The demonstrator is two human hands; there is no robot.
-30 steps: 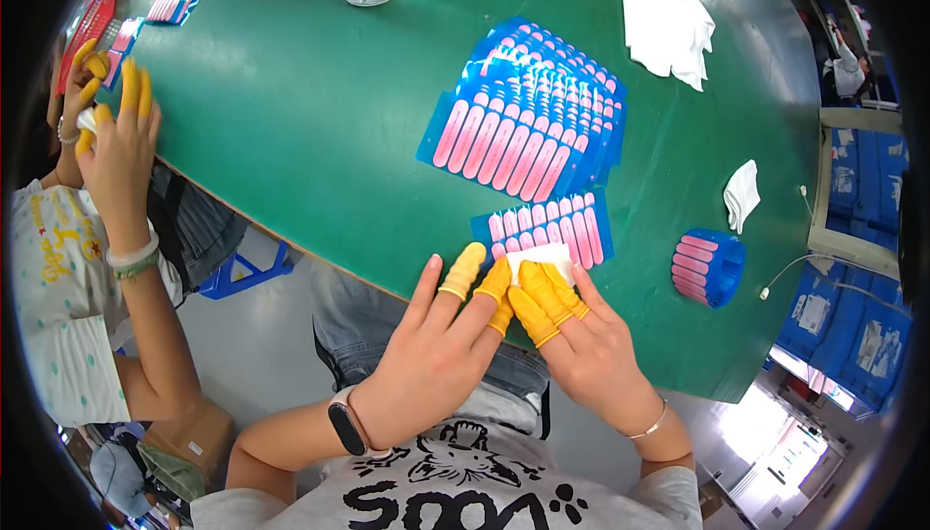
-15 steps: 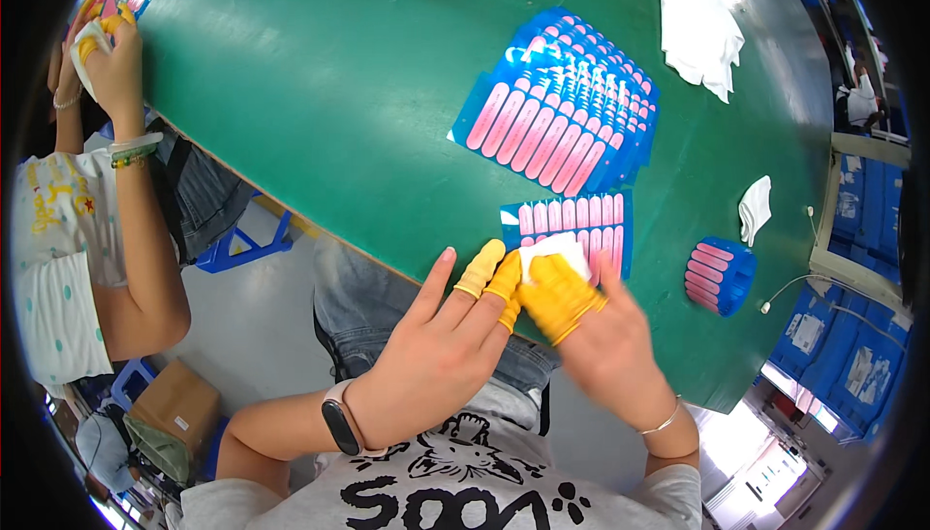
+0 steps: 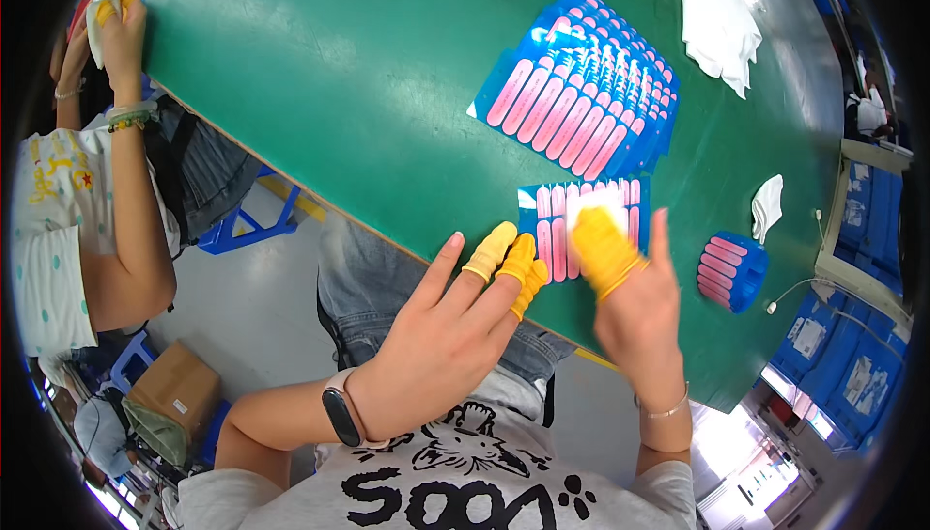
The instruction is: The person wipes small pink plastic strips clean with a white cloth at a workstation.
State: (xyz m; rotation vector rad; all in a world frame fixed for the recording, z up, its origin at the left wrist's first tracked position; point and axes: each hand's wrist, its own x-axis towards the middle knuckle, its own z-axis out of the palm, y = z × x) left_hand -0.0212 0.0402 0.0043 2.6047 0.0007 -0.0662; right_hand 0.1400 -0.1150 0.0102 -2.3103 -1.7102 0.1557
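Head view: we are wiping a blue card of pink strips [image 3: 581,225] that lies flat on the green table [image 3: 320,75], near its edge, at about 12 o'clock from our hands. Our right hand [image 3: 635,293], yellow finger cots on the fingertips, presses a small white cloth [image 3: 593,202] down onto the card's upper middle; the fingers are curled over the cloth, pinning it rather than pinching it. Our left hand [image 3: 441,341] lies spread and slack-fingered, holding nothing, its three yellow-cotted fingertips touching the card's left edge at 9 o'clock.

A fanned stack of like cards [image 3: 581,109] sits at 12 o'clock beyond, apart from the working card. A blue holder of pink strips [image 3: 731,271] stands at 3 o'clock; white wipes [image 3: 719,21] lie at 1 o'clock. A co-worker's hand [image 3: 116,21] works at 10 o'clock.

Judgement: wipe in progress, card not yet cleared. Next stroke wants steady left-hand bracing so the card does not slide off the edge.
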